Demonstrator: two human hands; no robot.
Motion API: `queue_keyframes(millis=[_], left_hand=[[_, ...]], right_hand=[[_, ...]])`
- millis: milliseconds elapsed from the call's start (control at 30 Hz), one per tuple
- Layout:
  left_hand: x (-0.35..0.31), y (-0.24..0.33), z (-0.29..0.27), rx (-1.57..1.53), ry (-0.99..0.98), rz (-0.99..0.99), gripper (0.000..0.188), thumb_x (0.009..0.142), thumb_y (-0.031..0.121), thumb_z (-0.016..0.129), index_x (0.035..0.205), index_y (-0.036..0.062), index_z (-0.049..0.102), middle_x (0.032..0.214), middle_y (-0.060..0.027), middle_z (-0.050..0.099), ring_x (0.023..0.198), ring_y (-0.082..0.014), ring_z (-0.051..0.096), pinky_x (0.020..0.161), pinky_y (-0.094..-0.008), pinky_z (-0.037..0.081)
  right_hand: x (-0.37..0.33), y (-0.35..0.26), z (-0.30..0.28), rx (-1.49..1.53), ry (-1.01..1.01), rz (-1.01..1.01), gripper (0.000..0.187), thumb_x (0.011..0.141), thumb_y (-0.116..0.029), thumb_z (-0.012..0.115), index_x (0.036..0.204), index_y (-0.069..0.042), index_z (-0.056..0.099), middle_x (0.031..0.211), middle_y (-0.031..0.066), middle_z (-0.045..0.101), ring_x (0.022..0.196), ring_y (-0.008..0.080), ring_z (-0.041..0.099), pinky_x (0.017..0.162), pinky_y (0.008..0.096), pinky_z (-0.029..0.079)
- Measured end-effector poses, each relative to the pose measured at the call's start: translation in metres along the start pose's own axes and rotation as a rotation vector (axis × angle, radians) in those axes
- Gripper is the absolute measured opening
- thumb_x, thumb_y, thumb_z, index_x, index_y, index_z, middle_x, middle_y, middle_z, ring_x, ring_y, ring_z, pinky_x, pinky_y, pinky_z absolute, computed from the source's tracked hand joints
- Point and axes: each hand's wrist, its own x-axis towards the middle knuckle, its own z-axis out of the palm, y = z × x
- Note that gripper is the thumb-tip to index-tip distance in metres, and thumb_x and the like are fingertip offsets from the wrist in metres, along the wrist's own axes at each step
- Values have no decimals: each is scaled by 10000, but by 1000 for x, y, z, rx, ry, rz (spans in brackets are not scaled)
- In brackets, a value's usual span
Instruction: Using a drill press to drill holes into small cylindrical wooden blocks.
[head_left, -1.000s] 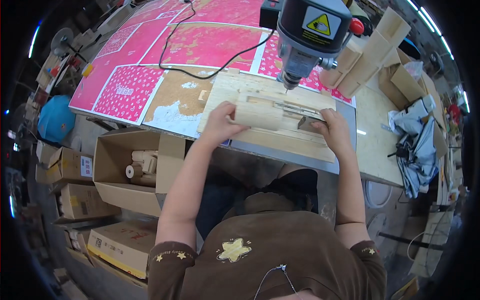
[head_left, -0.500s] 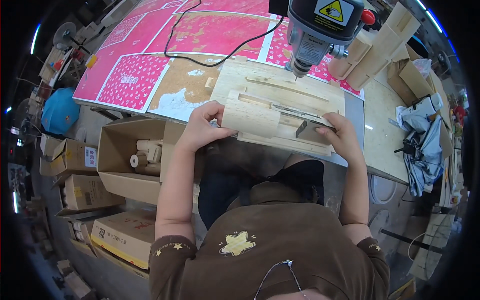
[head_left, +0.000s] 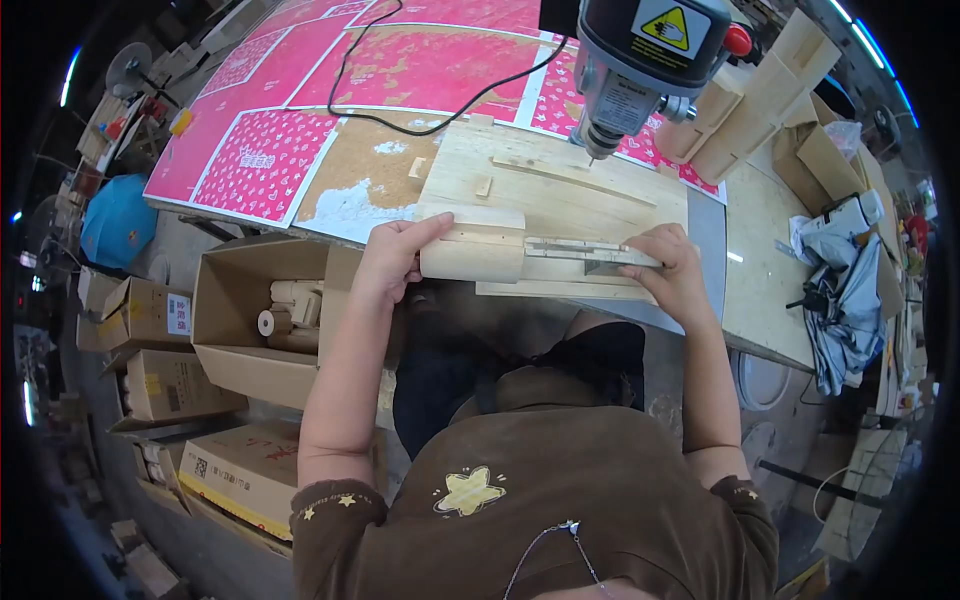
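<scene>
Workshop bench (head_left: pixel 770 285), covered by pink printed sheets (head_left: pixel 440 75) left of the drill press (head_left: pixel 640 70). Wooden board (head_left: pixel 570 205), laid on the near side of the drill press. Rounded wooden block (head_left: pixel 472 252), held near-left of the drill press, its end grasped by the left hand (head_left: pixel 397 257), thumb on top. Narrow strip (head_left: pixel 575 248), held in front of the drill press, pinched by the right hand (head_left: pixel 668 268), thumb against fingers; its left end is met by the block.

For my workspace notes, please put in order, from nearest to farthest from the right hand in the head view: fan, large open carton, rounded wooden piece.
From the right hand:
1. Rounded wooden piece, to its left, held in the left hand.
2. Large open carton, farther left and lower.
3. Fan, far upper left.
</scene>
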Motion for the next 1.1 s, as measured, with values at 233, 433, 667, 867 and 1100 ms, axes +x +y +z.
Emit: queue_keyframes(millis=[233,433,667,867,1100], left_hand=[[-3,-3,-13,43,15,104,263,703,253,752,674,33,611,575,8,545,435,-37,414,397,-190,275],[-21,6,-84,-258,274,256,255,792,285,652,805,32,627,650,-5,593,539,-69,521,444,-190,368],[-49,-53,-167,-1158,-19,412,419,848,480,423,1058,151,574,944,-5,618,599,-101,539,401,-226,383],[-45,-94,-178,-1364,-153,617,429,831,496,435,1062,162,574,910,-3,611,537,-106,470,406,-217,307],[-47,-122,-205,-1273,71,548,440,816,539,467,1031,171,577,890,10,610,568,-107,509,411,-219,319]], right_hand=[[-1,11,0,77,-17,-4,286,611,-80,730,882,-41,647,812,78,605,834,257,500,764,342,406],[-17,21,-10,84,-36,60,274,664,-23,678,931,0,623,833,96,575,834,232,523,766,307,407],[-20,31,-5,143,-24,92,258,686,-5,661,937,14,605,853,98,562,838,228,518,777,302,402],[-25,49,-9,211,-65,150,265,726,10,640,984,20,578,878,69,542,845,184,506,791,272,392],[-22,41,-9,209,-102,228,240,763,-14,633,994,12,573,876,37,531,841,137,493,773,244,385]])
